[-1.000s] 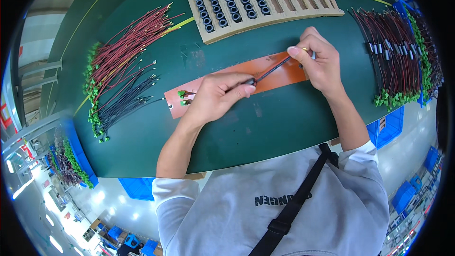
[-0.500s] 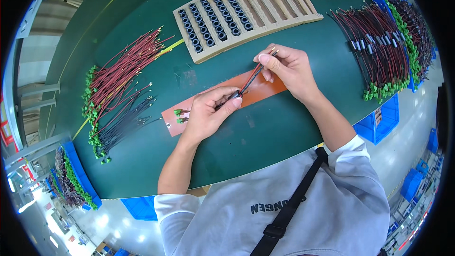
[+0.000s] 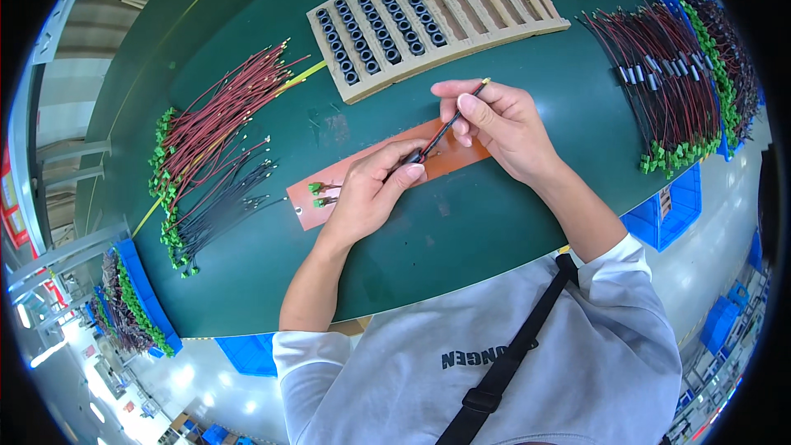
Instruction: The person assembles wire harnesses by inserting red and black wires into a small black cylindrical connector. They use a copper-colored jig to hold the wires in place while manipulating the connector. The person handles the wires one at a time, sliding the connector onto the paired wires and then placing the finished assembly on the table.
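My left hand is closed, with thumb and finger pinching a dark cylindrical ring and the wires beside it. From that ring a black wire rises at a slant to the right, ending in a pale metal tip. My right hand pinches this wire just below the tip, between thumb and index finger; the other fingers curl loosely. Two small green connectors with short leads show left of my left hand, over an orange board. My palm hides where their leads run.
Beyond my hands lies a slotted tan tray, several of its slots filled with black rings. Red wires and black wires with green connectors spread at left. More wires, some bearing grey sleeves, lie at right by a blue bin.
The red wire that showed beside the black one between my hands is no longer visible. My right fingers have shifted slightly along the wire's tip. The whole view has moved a little.
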The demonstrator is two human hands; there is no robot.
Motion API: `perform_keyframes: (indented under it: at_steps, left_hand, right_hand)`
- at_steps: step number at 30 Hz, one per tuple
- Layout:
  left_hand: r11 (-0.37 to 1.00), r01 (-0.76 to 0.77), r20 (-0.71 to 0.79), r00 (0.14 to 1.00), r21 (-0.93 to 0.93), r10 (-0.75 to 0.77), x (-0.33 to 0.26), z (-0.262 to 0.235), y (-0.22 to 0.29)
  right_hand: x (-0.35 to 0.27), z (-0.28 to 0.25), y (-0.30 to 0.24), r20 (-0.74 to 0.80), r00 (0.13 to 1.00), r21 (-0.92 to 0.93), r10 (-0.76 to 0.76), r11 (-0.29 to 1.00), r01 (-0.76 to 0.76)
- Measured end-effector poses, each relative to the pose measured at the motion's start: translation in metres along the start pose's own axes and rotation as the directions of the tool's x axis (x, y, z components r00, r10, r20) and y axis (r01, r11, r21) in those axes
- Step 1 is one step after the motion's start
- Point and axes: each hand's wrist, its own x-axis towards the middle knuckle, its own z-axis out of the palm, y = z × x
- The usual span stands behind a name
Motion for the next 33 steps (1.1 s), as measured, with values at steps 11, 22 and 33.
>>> perform_keyframes:
  at_steps: [11,22,33]
  left_hand:
    - [0.993,-0.084,-0.069,0.994,0.089,0.090,0.002,-0.006,-0.005]
    - [0.991,-0.088,-0.007,0.996,0.100,0.089,-0.001,-0.002,-0.003]
    - [0.997,-0.035,-0.011,0.999,0.065,0.036,0.000,-0.006,-0.001]
  right_hand:
    - [-0.010,0.000,0.004,0.164,0.953,-0.245,-0.256,0.925,0.291]
    - [0.002,0.001,0.008,-0.056,0.995,-0.153,-0.084,0.985,0.074]
    - [0.009,-0.004,0.001,-0.093,0.995,-0.152,0.042,0.987,-0.056]
